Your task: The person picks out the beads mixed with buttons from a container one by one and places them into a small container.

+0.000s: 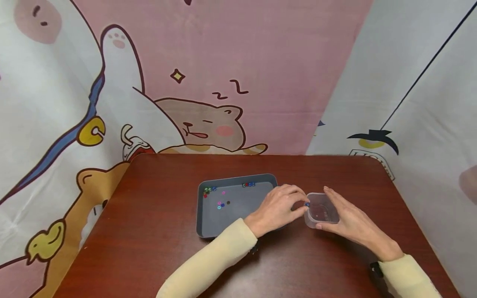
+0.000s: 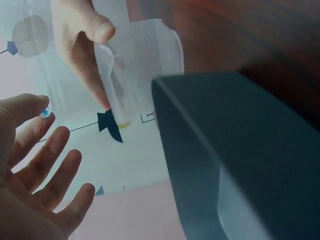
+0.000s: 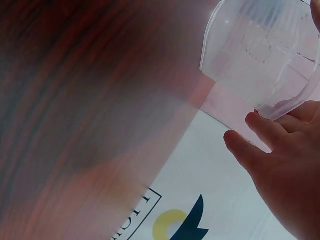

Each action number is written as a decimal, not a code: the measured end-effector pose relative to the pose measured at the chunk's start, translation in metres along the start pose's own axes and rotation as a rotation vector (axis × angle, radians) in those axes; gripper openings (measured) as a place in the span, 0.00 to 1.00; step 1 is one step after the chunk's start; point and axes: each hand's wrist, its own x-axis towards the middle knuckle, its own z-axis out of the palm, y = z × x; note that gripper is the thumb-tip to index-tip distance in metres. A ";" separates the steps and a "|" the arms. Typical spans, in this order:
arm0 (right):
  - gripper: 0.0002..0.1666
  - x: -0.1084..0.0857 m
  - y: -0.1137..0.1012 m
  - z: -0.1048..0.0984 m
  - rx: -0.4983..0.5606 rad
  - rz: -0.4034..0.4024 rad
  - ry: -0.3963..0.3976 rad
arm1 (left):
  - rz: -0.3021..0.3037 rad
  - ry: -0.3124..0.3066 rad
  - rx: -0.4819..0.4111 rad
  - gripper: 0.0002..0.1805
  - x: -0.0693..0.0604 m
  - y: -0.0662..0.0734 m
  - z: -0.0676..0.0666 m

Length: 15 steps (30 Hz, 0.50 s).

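My left hand (image 1: 277, 209) pinches a small blue bead (image 1: 307, 204) between thumb and forefinger at the left rim of a clear plastic container (image 1: 322, 211). In the left wrist view the bead (image 2: 45, 111) shows at the fingertips of the left hand (image 2: 37, 170), its other fingers spread. My right hand (image 1: 354, 223) holds the container from the right, thumb at the near side and fingers at the far side. The right wrist view shows the container (image 3: 260, 55) tilted in the picture, with fingers of the right hand (image 3: 285, 155) against its rim.
A grey tray (image 1: 200, 215) lies left of the container, partly under my left hand. Several small coloured beads (image 1: 208, 190) sit in its far left corner, others (image 1: 248, 184) along the far wall, a few more near the middle left. A printed cloth hangs behind the table (image 1: 149, 198).
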 end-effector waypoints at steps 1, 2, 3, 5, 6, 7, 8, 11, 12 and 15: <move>0.73 0.000 0.000 0.000 0.001 0.001 -0.002 | -0.004 0.000 0.008 0.10 0.002 0.001 0.003; 0.73 0.000 -0.001 0.000 0.003 0.003 -0.005 | -0.005 -0.001 0.019 0.10 0.004 0.003 0.006; 0.73 0.000 -0.001 0.000 0.007 0.003 -0.006 | -0.005 -0.001 0.031 0.10 0.006 0.004 0.009; 0.73 0.000 -0.002 0.000 0.013 0.002 -0.007 | -0.002 0.002 0.059 0.10 0.009 0.006 0.014; 0.72 0.000 -0.002 -0.001 0.014 0.000 -0.007 | 0.001 0.004 0.076 0.11 0.010 0.007 0.016; 0.72 0.000 -0.002 -0.001 0.014 -0.003 -0.006 | 0.003 0.004 0.093 0.11 0.012 0.007 0.019; 0.72 0.000 -0.002 -0.001 0.013 -0.007 -0.005 | 0.005 0.001 0.109 0.11 0.013 0.008 0.021; 0.71 -0.001 -0.002 -0.002 0.007 -0.015 -0.002 | 0.006 -0.013 0.149 0.11 0.016 0.009 0.027; 0.71 -0.001 -0.003 -0.002 0.004 -0.019 -0.001 | 0.003 -0.021 0.159 0.12 0.017 0.010 0.029; 0.71 -0.001 -0.003 -0.003 0.004 -0.024 0.002 | -0.010 -0.047 0.192 0.12 0.019 0.010 0.035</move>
